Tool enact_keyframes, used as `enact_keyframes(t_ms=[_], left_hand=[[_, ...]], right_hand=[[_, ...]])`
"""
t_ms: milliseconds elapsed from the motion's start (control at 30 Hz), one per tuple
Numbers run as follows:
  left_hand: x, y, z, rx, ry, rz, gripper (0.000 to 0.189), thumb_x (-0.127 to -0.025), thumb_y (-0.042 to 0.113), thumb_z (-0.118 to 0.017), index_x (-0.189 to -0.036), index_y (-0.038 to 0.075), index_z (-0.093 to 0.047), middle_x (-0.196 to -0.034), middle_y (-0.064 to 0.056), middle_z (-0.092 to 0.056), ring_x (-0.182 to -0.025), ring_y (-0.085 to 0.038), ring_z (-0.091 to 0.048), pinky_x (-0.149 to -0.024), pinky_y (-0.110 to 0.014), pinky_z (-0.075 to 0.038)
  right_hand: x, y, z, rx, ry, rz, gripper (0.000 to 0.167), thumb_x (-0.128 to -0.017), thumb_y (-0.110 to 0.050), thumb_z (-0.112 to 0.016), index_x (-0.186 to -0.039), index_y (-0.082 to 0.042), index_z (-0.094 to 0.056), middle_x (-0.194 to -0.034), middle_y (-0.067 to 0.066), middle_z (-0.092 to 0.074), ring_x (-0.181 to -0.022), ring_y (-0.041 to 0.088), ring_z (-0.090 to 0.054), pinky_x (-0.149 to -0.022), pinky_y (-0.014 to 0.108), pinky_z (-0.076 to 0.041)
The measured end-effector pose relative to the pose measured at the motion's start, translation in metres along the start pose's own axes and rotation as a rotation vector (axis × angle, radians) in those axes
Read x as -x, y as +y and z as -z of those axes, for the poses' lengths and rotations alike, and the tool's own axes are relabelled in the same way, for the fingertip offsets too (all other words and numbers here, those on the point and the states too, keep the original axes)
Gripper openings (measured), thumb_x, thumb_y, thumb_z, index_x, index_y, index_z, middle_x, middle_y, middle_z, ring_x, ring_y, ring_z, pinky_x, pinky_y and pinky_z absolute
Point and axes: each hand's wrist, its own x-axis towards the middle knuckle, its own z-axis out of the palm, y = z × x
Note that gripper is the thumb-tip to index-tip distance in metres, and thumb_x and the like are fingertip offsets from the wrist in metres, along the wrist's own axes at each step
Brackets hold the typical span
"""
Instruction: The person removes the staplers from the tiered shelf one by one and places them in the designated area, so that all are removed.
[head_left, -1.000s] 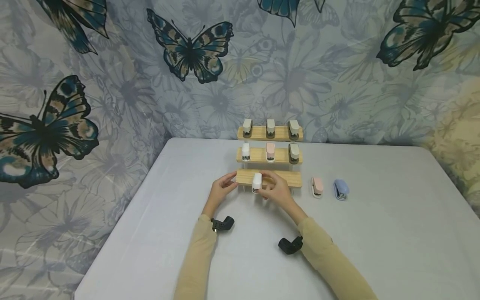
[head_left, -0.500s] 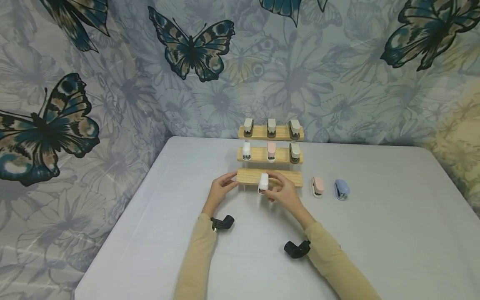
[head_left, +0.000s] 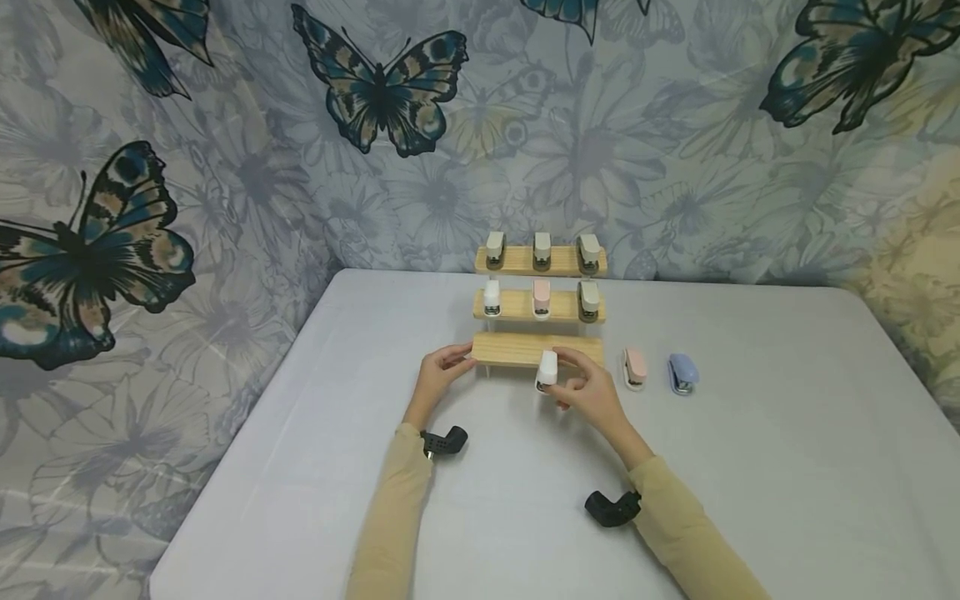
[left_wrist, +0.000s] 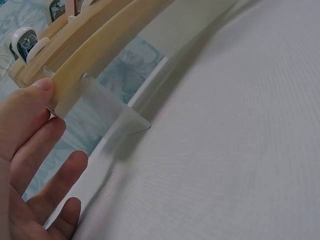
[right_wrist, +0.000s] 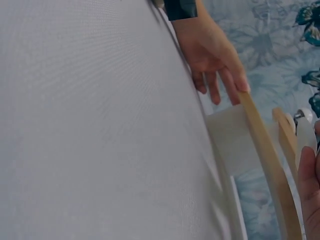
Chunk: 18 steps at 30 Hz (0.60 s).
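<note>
A three-tier wooden display stand (head_left: pixel 510 350) stands on the table, its front tier bare in the head view. At the left end of that tier, my left hand (head_left: pixel 438 382) pinches the board between thumb and index finger; the left wrist view shows the thumb (left_wrist: pixel 43 86) on the wood and the other fingers loosely bent. My right hand (head_left: pixel 596 396) holds a small white stapler (head_left: pixel 548 368) between thumb and fingers, just in front of the front tier's right half. The right wrist view catches only part of this hand (right_wrist: pixel 310 187) at its edge.
Mini staplers line the upper tiers: white, pink (head_left: pixel 541 297) and grey-white (head_left: pixel 588 300) on the middle one, grey-white ones (head_left: pixel 542 250) on top. On the table to the right stand a pink stapler (head_left: pixel 634 369) and a blue stapler (head_left: pixel 683 373). A patterned wall rises behind.
My right hand has carried the white stapler to the right along the front tier. My left hand stays at the stand's left end.
</note>
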Motion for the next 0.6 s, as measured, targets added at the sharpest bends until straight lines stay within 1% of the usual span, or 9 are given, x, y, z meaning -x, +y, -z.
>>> enact_keyframes(t_ms=[200,267,333,400,500,533,600], left_hand=[[0.0,0.003,0.0,-0.012,0.011,0.003,0.032,-0.081,0.01,-0.067,-0.109,-0.005,-0.06,-0.109,-0.014,-0.06,-0.089,-0.019,-0.059,-0.077,-0.03,-0.047],[0.0,0.003,0.0,-0.011,0.01,0.002,0.032,-0.081,0.009,-0.067,-0.109,-0.006,-0.06,-0.109,-0.015,-0.06,-0.089,-0.02,-0.059,-0.077,-0.03,-0.047],[0.0,0.003,-0.001,0.001,0.006,-0.001,0.032,-0.082,0.007,-0.066,-0.109,-0.007,-0.059,-0.109,-0.016,-0.06,-0.091,-0.021,-0.059,-0.078,-0.029,-0.047],[-0.001,0.003,-0.001,0.021,-0.006,-0.004,0.032,-0.082,0.005,-0.065,-0.11,-0.008,-0.058,-0.11,-0.018,-0.058,-0.093,-0.024,-0.058,-0.079,-0.03,-0.047],[-0.001,0.001,-0.001,0.049,-0.025,-0.005,0.032,-0.083,0.003,-0.063,-0.111,-0.01,-0.056,-0.112,-0.02,-0.057,-0.097,-0.027,-0.058,-0.081,-0.03,-0.046],[-0.001,0.0,-0.001,0.051,-0.03,-0.003,0.032,-0.083,0.003,-0.063,-0.111,-0.01,-0.056,-0.113,-0.02,-0.056,-0.097,-0.027,-0.057,-0.082,-0.029,-0.046],[-0.001,-0.001,-0.002,0.053,-0.037,-0.001,0.032,-0.083,0.003,-0.063,-0.112,-0.01,-0.055,-0.114,-0.02,-0.055,-0.099,-0.028,-0.057,-0.083,-0.029,-0.045]], right_hand=[[0.001,-0.001,0.007,-0.012,0.014,-0.012,0.056,-0.075,0.011,-0.064,-0.126,0.009,-0.041,-0.124,0.03,-0.043,-0.049,0.01,-0.052,-0.048,0.023,-0.046],[0.001,-0.002,0.009,0.005,0.007,-0.003,0.056,-0.075,0.012,-0.064,-0.125,0.01,-0.041,-0.122,0.031,-0.044,-0.048,0.011,-0.052,-0.048,0.023,-0.046],[0.0,-0.003,0.012,0.034,-0.002,0.007,0.055,-0.075,0.012,-0.064,-0.125,0.01,-0.041,-0.106,0.033,-0.053,-0.047,0.011,-0.052,-0.048,0.023,-0.046],[0.0,-0.004,0.014,0.065,-0.013,0.019,0.056,-0.075,0.011,-0.064,-0.126,0.01,-0.041,-0.085,0.03,-0.059,-0.046,0.012,-0.052,-0.048,0.024,-0.046],[-0.001,-0.002,0.018,0.078,-0.031,0.018,0.057,-0.075,0.01,-0.064,-0.127,0.008,-0.041,-0.061,0.023,-0.057,-0.046,0.013,-0.052,-0.049,0.028,-0.047],[-0.002,0.0,0.02,0.076,-0.036,0.017,0.058,-0.075,0.009,-0.064,-0.128,0.009,-0.04,-0.061,0.021,-0.057,-0.046,0.015,-0.052,-0.049,0.029,-0.047],[-0.003,0.006,0.023,0.057,-0.046,0.005,0.058,-0.076,0.008,-0.065,-0.128,0.007,-0.041,-0.069,0.021,-0.059,-0.047,0.016,-0.053,-0.049,0.032,-0.048]])
